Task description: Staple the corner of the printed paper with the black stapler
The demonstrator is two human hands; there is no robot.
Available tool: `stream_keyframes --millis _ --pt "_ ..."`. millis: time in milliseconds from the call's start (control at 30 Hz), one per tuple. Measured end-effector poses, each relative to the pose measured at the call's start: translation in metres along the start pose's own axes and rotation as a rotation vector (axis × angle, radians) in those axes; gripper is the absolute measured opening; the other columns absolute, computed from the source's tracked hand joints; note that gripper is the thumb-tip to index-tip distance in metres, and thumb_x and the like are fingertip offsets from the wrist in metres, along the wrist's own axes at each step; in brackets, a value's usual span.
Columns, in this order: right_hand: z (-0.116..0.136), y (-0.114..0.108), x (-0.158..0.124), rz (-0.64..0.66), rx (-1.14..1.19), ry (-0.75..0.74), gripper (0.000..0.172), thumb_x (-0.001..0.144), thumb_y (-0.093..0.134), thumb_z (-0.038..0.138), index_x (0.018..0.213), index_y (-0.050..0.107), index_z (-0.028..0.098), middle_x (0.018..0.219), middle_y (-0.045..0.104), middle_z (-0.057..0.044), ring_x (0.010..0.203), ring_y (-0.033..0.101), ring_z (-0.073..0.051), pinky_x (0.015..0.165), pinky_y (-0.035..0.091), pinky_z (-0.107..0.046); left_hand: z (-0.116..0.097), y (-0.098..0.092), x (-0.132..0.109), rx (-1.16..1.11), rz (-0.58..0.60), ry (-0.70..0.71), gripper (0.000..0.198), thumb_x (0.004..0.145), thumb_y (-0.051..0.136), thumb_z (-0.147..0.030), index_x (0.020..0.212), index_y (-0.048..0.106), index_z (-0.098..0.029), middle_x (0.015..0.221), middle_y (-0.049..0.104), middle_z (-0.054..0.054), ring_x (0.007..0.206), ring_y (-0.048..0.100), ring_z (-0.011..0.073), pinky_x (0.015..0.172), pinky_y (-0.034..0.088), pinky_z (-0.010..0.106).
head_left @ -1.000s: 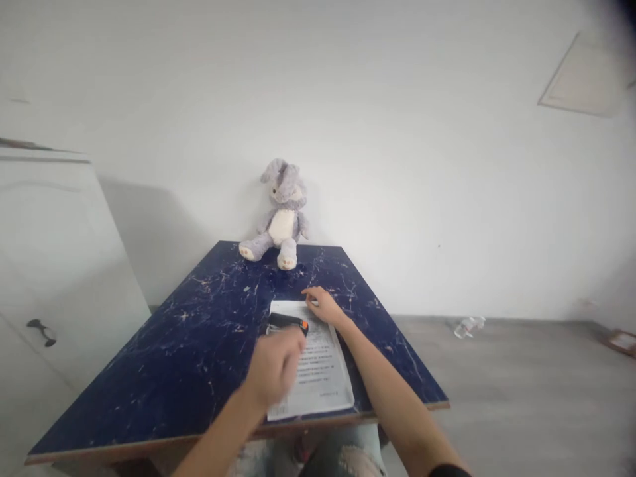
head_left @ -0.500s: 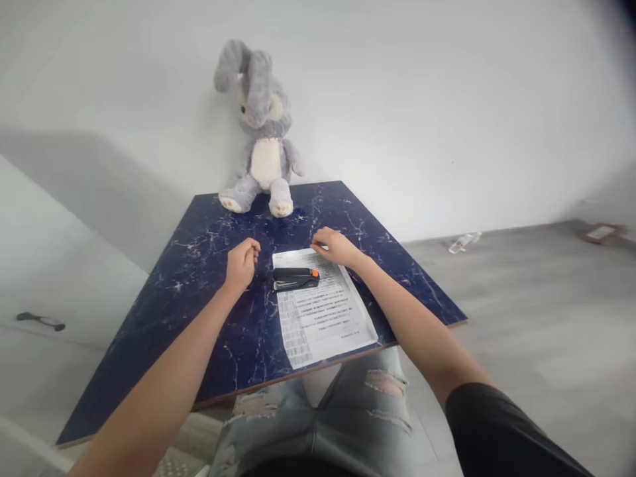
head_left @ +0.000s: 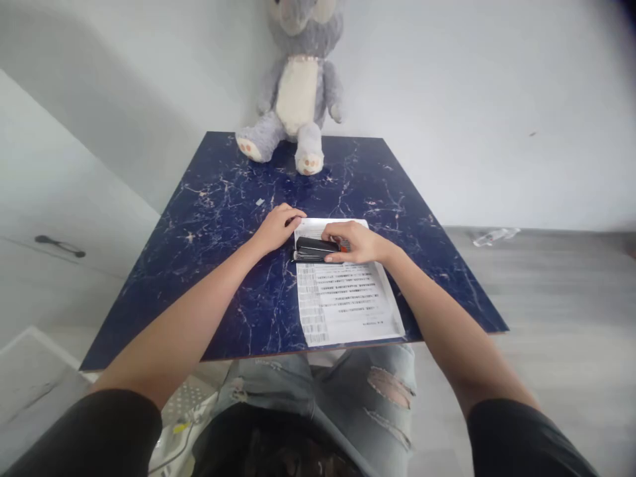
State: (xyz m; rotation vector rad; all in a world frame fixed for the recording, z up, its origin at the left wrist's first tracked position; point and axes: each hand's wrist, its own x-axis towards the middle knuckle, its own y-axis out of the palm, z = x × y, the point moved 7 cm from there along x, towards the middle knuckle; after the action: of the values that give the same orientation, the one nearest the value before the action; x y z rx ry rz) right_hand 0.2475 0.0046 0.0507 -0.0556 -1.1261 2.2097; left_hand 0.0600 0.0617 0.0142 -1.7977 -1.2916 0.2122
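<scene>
A printed sheet of paper (head_left: 355,311) lies near the front edge of the blue marbled table (head_left: 238,298). Across its upper part rests a black stapler (head_left: 318,246) with an orange-red patch at its right end. My right hand (head_left: 358,242) is wrapped around that right end, thumb on the near side and fingers on the far side. At the sheet's upper left corner is my left hand (head_left: 278,226), its fingers bent and thumb and fingertips on the paper. What lies under its fingertips is partly hidden.
A grey plush rabbit (head_left: 298,93) sits at the table's back edge against the wall. A small pale scrap (head_left: 260,202) lies left of the paper. On the floor to the right is a clear plastic item (head_left: 495,236). A cabinet with a dark handle (head_left: 59,246) stands left.
My right hand has come down onto the stapler and closed around its right end. My left hand has moved right to the paper's corner. The view has tilted down.
</scene>
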Motion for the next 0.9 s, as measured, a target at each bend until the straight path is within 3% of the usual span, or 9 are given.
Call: stream_keyframes --millis 167,300,367,500,567,633,733,900 --pt "0.007 0.013 0.004 -0.006 -0.122 0.014 0.029 0.091 0.075 0.049 0.095 0.065 0.022 0.085 0.063 -0.003 0.074 0.053 -0.02 0.072 0.036 -0.031 0.007 0.004 -0.001 0.023 0.013 -0.01 0.028 0.091 0.067 -0.031 0.114 0.077 -0.018 0.108 0.062 0.009 0.1 0.06 0.0251 0.099 0.047 0.043" --pt "0.01 0.016 0.006 -0.074 -0.124 0.024 0.027 0.092 0.073 0.045 0.085 0.061 0.022 0.079 0.061 -0.003 0.071 0.051 -0.019 0.07 0.036 -0.032 0.004 0.0 -0.001 0.003 0.003 -0.001 0.013 0.091 0.061 -0.024 0.1 0.069 -0.017 0.101 0.061 0.007 0.094 0.058 0.0232 0.092 0.046 0.038" --pt "0.009 0.003 0.003 -0.232 -0.004 0.04 0.031 0.089 0.08 0.044 0.081 0.061 0.021 0.073 0.057 0.0 0.065 0.046 -0.016 0.068 0.036 -0.031 0.005 -0.003 -0.002 -0.042 -0.003 -0.026 0.011 0.095 0.057 -0.026 0.098 0.064 -0.018 0.097 0.062 0.005 0.09 0.058 0.0216 0.088 0.045 0.036" --pt "-0.018 -0.04 -0.022 -0.82 0.399 0.137 0.029 0.088 0.083 0.045 0.085 0.066 0.022 0.074 0.057 0.001 0.064 0.049 -0.015 0.061 0.042 -0.03 0.012 -0.011 -0.005 -0.192 -0.051 -0.128 0.013 0.099 0.053 -0.032 0.101 0.058 -0.02 0.085 0.062 0.0 0.078 0.057 0.0178 0.078 0.043 0.031" --pt "-0.039 -0.05 -0.034 -1.025 0.633 0.161 0.028 0.09 0.08 0.047 0.088 0.066 0.023 0.076 0.059 0.001 0.062 0.054 -0.015 0.057 0.046 -0.03 0.014 -0.015 -0.006 -0.251 -0.082 -0.154 0.011 0.098 0.054 -0.032 0.1 0.056 -0.021 0.081 0.061 -0.002 0.074 0.056 0.0168 0.075 0.042 0.03" --pt "-0.058 -0.053 -0.04 -1.12 0.81 0.171 0.029 0.091 0.077 0.049 0.085 0.063 0.024 0.073 0.058 0.002 0.058 0.055 -0.015 0.054 0.05 -0.031 0.015 -0.017 -0.006 -0.305 -0.093 -0.181 0.011 0.098 0.054 -0.032 0.099 0.055 -0.021 0.076 0.06 -0.002 0.069 0.054 0.0161 0.071 0.041 0.029" --pt "-0.075 -0.055 -0.044 -1.162 0.919 0.211 0.033 0.093 0.07 0.053 0.082 0.058 0.025 0.069 0.056 0.002 0.056 0.056 -0.015 0.054 0.054 -0.032 0.017 -0.021 -0.007 -0.365 -0.146 -0.216 0.014 0.097 0.057 -0.035 0.101 0.056 -0.022 0.071 0.058 -0.003 0.064 0.053 0.016 0.065 0.039 0.028" --pt "-0.08 -0.057 -0.046 -1.162 0.968 0.236 0.034 0.094 0.067 0.056 0.084 0.059 0.025 0.067 0.055 0.0 0.058 0.057 -0.017 0.054 0.056 -0.033 0.03 -0.031 -0.012 -0.471 -0.345 -0.24 0.023 0.098 0.063 -0.045 0.107 0.059 -0.024 0.072 0.056 -0.002 0.06 0.049 0.015 0.06 0.037 0.028"
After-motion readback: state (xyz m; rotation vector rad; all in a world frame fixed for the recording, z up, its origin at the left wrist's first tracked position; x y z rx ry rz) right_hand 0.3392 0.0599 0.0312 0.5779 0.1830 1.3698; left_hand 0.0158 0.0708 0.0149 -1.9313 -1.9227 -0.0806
